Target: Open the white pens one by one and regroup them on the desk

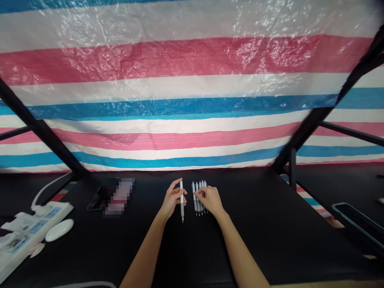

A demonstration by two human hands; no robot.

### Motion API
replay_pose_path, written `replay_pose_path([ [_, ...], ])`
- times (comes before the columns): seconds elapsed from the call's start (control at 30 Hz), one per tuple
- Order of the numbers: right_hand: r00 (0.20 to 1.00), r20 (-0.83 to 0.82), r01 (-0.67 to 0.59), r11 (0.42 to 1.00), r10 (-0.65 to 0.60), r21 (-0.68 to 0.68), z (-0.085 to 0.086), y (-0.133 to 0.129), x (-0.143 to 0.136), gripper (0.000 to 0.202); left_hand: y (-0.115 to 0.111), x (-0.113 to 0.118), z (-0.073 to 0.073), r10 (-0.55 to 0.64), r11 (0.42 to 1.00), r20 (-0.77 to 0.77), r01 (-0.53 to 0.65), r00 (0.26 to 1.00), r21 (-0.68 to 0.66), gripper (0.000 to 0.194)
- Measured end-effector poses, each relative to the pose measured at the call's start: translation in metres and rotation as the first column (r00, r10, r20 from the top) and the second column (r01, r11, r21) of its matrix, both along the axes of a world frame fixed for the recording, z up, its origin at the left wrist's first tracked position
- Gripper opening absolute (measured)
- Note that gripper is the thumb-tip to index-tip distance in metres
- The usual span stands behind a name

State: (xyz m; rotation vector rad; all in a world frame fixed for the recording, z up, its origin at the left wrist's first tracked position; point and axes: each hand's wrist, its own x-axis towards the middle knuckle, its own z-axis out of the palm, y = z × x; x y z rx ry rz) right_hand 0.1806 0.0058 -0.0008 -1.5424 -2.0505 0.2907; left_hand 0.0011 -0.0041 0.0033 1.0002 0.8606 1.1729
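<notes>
My left hand point(172, 200) grips a white pen point(181, 200) with a grey lower barrel, held nearly upright in the view with its pointed tip toward me. To the right, several matching pens point(197, 202) lie side by side in a row on the black table point(186, 256). Over that row rests my right hand point(211, 199), with thumb and fingertips drawn together at the pens' upper barrels. The hand covers part of the pens on the right side. Whether it grips one of them or only touches them is hard to make out.
A white power strip point(39, 224) with plugs and a white oval object point(59, 230) lie at the left. Behind them is a dark phone point(100, 198) beside a blurred-out patch. Another phone-like device point(357, 224) sits far right. Black bars point(45, 134) and a striped sheet point(180, 88) stand behind.
</notes>
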Motion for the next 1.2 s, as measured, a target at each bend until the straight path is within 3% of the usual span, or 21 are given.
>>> replay_pose_path([
  [0.17, 0.999, 0.048, -0.014, 0.999, 0.016, -0.032, 0.0, -0.001, -0.005, 0.026, -0.001, 0.0, 0.001, 0.005, 0.999, -0.013, -0.005, 1.0, -0.033, 0.069],
  [0.77, 0.999, -0.032, -0.008, 0.996, 0.005, -0.083, -0.002, 0.002, -0.001, 0.027, 0.0, -0.001, 0.0, 0.008, 1.0, -0.018, -0.008, 1.0, -0.019, 0.065],
  [1.0, 1.0, -0.029, -0.011, 0.997, 0.009, -0.079, -0.001, 0.001, -0.003, 0.026, 0.005, -0.007, -0.001, 0.147, 0.988, -0.072, -0.15, 0.987, -0.046, 0.073],
  [1.1, 1.0, -0.019, -0.015, 0.997, 0.014, -0.081, -0.001, 0.0, -0.004, 0.027, 0.009, -0.016, -0.005, 0.282, 0.956, -0.252, -0.294, 0.926, -0.008, 0.068],
  [1.2, 1.0, 0.006, -0.018, 0.997, 0.019, -0.07, -0.001, -0.001, -0.005, 0.028, 0.011, -0.026, -0.011, 0.418, 0.903, -0.525, -0.403, 0.741, 0.151, 0.057],
])
